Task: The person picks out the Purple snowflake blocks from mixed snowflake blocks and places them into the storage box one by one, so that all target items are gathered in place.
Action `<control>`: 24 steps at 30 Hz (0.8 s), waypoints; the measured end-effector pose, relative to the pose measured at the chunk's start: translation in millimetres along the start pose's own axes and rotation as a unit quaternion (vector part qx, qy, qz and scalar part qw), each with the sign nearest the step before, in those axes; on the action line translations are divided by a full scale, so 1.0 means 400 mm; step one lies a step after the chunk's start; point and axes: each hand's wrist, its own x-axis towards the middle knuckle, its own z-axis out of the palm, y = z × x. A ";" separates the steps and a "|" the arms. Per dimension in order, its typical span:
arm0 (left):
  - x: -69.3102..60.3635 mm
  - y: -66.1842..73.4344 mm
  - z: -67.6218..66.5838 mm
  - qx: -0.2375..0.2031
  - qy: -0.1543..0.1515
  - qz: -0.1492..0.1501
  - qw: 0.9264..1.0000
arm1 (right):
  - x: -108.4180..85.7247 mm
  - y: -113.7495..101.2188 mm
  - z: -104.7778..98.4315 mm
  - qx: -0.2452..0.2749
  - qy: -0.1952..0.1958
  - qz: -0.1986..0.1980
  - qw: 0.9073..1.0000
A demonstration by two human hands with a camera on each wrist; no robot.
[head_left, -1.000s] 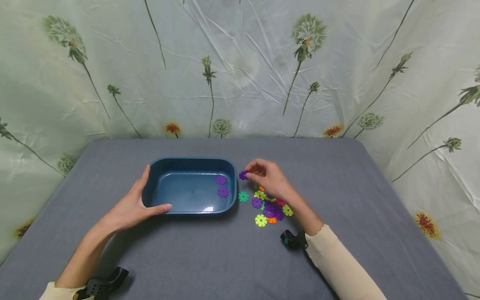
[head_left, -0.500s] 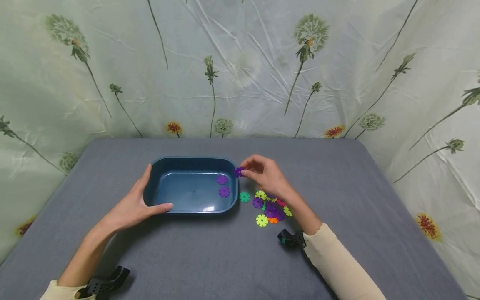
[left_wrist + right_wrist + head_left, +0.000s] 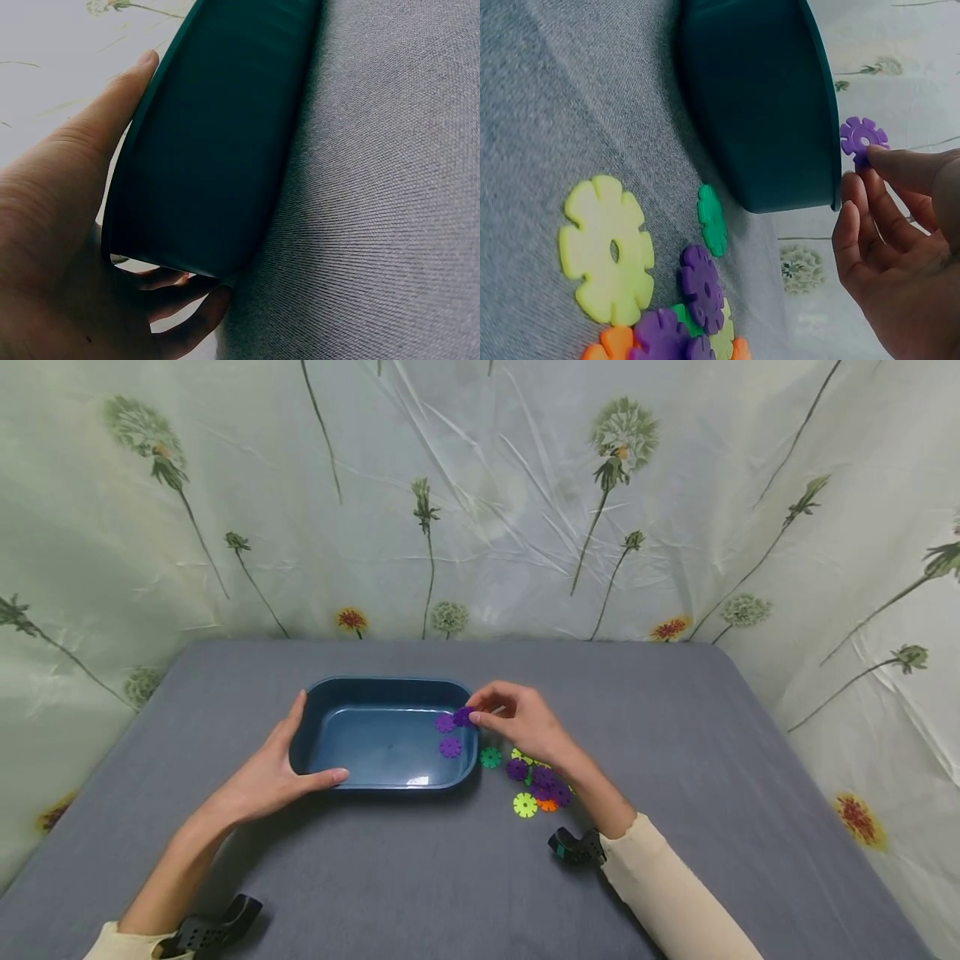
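Note:
A blue plastic tray (image 3: 367, 747) has two flat purple notched discs (image 3: 450, 747) inside, near its right end. My left hand (image 3: 262, 781) grips the tray's left end, thumb along the near rim; in the left wrist view several fingers bend around the corner. Between thumb and fingertips, my right hand (image 3: 521, 718) pinches a purple snowflake disc (image 3: 864, 136). It is over the tray's right rim and, from the head, partly overlaps one disc inside.
Right of the tray lies a loose pile of notched discs, among them a yellow-green disc (image 3: 525, 805), a green disc (image 3: 491, 757) and several purple ones. The right forearm hides part of the pile. A floral curtain (image 3: 495, 527) hangs behind the grey table (image 3: 420, 877).
My right hand has moved left with the purple snowflake disc, from beside the tray to over its right rim. The left hand keeps its grip on the tray.

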 end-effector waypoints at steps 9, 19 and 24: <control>0.003 0.004 0.000 0.006 -0.002 -0.011 1.000 | 0.000 -0.002 0.011 0.005 -0.026 -0.003 1.000; 0.000 0.001 -0.002 -0.001 0.003 -0.004 1.000 | 0.007 -0.001 0.024 0.003 -0.051 -0.008 0.999; 0.004 -0.003 0.004 -0.007 0.004 -0.001 1.000 | 0.004 -0.003 0.028 0.003 -0.066 0.015 0.998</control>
